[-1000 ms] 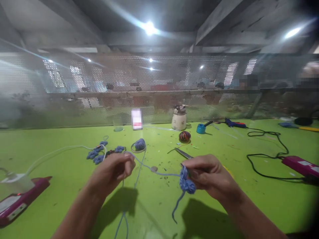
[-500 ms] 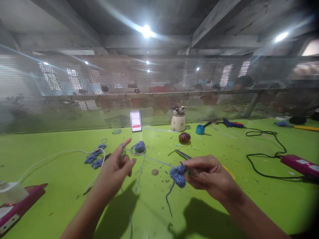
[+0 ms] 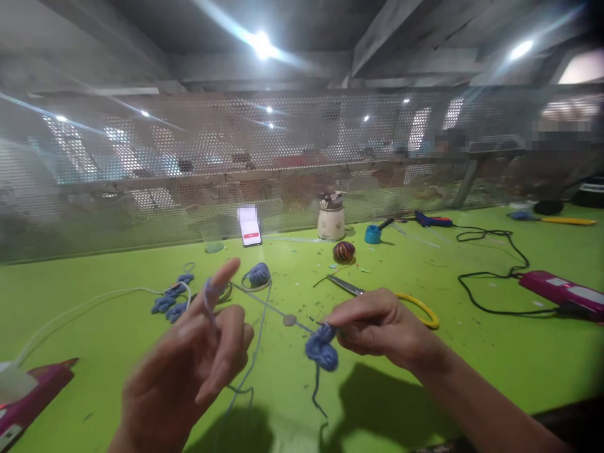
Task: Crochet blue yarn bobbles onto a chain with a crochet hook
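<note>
A right hand [image 3: 384, 327] pinches one blue crocheted piece [image 3: 322, 349] between thumb and fingertips above a green table [image 3: 481, 371], one loose yarn tail hanging from it at six o'clock. At nine o'clock from the piece, a left hand [image 3: 189, 368] raises one index finger looped by one strand of blue yarn [image 3: 210, 290]; the other fingers curl inward, and whether they grip yarn cannot be told. Taking the piece as the dial's centre, one round grey disc [image 3: 289, 321] sits near at ten, one pair of scissors [image 3: 346, 285] with a yellow handle lies from one to two, and one multicoloured yarn ball [image 3: 344, 252] rests near twelve. One blue yarn ball [image 3: 259, 274] lies between ten and eleven; at least three more blue crocheted pieces [image 3: 164, 304] cluster between nine and ten. Farther out stand one lit phone [image 3: 251, 234] at eleven, one cream jug [image 3: 331, 223] at twelve and one small blue pot [image 3: 372, 234] at one. Two magenta power strips flank the scene: one near nine [image 3: 44, 393], one near three [image 3: 561, 292].
</note>
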### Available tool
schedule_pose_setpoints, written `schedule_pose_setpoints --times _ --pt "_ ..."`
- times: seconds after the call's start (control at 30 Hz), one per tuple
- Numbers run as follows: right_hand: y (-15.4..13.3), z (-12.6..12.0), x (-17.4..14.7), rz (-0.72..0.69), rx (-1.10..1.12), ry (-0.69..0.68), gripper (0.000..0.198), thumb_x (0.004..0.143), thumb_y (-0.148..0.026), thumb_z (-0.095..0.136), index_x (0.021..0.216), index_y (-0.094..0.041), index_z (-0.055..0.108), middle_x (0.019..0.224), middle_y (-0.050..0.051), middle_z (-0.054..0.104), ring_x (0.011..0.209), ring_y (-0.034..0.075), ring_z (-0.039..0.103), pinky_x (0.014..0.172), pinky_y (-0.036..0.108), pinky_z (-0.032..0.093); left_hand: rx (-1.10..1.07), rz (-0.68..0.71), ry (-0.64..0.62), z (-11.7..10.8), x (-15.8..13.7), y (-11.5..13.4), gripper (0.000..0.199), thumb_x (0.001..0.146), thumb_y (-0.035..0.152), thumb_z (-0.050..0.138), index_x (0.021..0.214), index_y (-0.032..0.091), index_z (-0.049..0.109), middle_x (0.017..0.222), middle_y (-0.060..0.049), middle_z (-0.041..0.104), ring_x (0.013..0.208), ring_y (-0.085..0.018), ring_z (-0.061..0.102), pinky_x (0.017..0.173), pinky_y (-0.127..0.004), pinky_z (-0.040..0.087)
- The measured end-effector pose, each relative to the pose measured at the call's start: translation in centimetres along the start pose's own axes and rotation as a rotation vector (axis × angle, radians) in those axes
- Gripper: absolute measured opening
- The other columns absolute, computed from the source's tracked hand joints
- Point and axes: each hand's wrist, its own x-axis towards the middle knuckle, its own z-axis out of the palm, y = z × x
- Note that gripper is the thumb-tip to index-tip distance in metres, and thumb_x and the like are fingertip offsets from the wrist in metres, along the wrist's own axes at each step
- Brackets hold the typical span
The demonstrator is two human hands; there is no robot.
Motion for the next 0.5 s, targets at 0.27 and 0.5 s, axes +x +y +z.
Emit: schedule_pose_setpoints --times 0.27,0.5 --pt "-0.1 0.0 0.2 0.009 -0.032 -0.007 0.024 0.085 -0.018 0.070 0.107 -0.020 0.076 0.060 -0.003 0.041 0.050 0.005 0.028 0.046 0.021 0.021 0.828 -0.027 0.137 -1.0 1.7 -2.5 0.020 0.083 0.033 0.062 0.075 0.020 0.075 0.057 0.001 0.051 0.054 -0.012 0.041 0.051 -0.026 0.031" --pt "-0.3 0.7 0.2 0.143 -0.095 0.022 0.021 0.084 -0.019 0.070 0.104 -0.020 0.078 0.056 -0.003 0.041 0.049 0.006 0.027 0.046 0.022 0.019 0.057 -0.087 -0.014 -0.6 1.1 -1.4 0.029 0.078 0.035 0.062 0.057 0.019 0.074 0.071 -0.004 0.053 0.072 -0.016 0.050 0.069 -0.028 0.045"
